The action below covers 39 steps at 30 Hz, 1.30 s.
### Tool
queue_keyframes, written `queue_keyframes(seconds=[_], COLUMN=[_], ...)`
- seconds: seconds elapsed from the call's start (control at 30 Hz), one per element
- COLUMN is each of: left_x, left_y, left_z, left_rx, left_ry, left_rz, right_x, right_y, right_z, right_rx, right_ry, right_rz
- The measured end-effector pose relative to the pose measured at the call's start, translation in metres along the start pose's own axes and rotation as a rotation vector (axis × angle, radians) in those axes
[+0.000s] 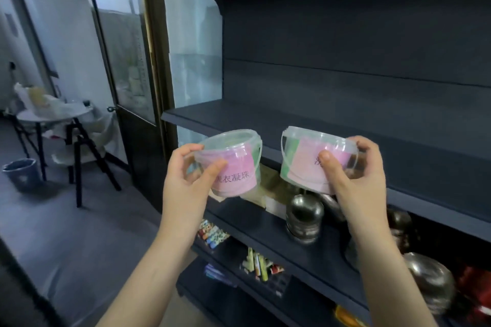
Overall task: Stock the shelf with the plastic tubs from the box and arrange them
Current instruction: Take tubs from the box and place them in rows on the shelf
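I hold two clear plastic tubs with pink and green labels, both raised in front of the dark shelf board (pixel 305 127). My left hand (pixel 186 180) grips the left tub (pixel 233 167) from its left side, thumb across the pink label. My right hand (pixel 356 175) grips the right tub (pixel 308 162) from its right side, thumb on the label; this tub tilts a little to the left. Both tubs hang just before the shelf's front edge, apart from each other. The box is out of view.
The shelf below carries shiny metal pots (pixel 304 218) and a cardboard piece (pixel 265 180). Lower shelves hold colourful packets (pixel 259 264). To the left stand a glass door (pixel 125 61), a round table (pixel 53 114) with clutter and a grey bin (pixel 22 174) on the floor.
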State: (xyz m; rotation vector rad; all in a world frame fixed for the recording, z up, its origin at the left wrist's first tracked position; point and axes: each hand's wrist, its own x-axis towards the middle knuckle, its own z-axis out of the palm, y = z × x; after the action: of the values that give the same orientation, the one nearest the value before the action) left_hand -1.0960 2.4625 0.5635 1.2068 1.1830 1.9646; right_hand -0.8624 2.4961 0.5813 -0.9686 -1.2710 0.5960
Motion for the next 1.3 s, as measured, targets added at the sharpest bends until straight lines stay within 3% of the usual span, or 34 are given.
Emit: queue_keyframes(seconds=[0.3, 0.5, 0.7, 0.87, 1.03, 1.17, 1.3], left_x=[0.188, 0.337, 0.471, 0.542, 0.586, 0.611, 0.62], left_y=[-0.077, -0.149, -0.22, -0.248, -0.274, -0.293, -0.308], left_z=[0.003, -0.002, -0.001, 0.019, 0.045, 0.061, 0.063], left_rx=[0.024, 0.079, 0.088, 0.178, 0.104, 0.038, 0.001], left_ry=[0.001, -0.121, -0.311, -0.455, -0.589, -0.612, -0.637], left_rz=[0.073, 0.031, -0.056, -0.057, -0.154, -0.222, -0.258], right_x=[0.136, 0.216, 0.288, 0.329, 0.362, 0.383, 0.385], right_y=[0.071, 0.122, 0.168, 0.19, 0.203, 0.207, 0.212], right_z=[0.129, 0.227, 0.306, 0.341, 0.362, 0.367, 0.364], right_rx=[-0.213, -0.405, -0.555, -0.675, -0.72, -0.646, -0.616], right_ry=[-0.065, -0.021, 0.05, 0.059, 0.067, 0.0, 0.049], right_rz=[-0.024, -0.018, 0.104, 0.162, 0.255, 0.382, 0.368])
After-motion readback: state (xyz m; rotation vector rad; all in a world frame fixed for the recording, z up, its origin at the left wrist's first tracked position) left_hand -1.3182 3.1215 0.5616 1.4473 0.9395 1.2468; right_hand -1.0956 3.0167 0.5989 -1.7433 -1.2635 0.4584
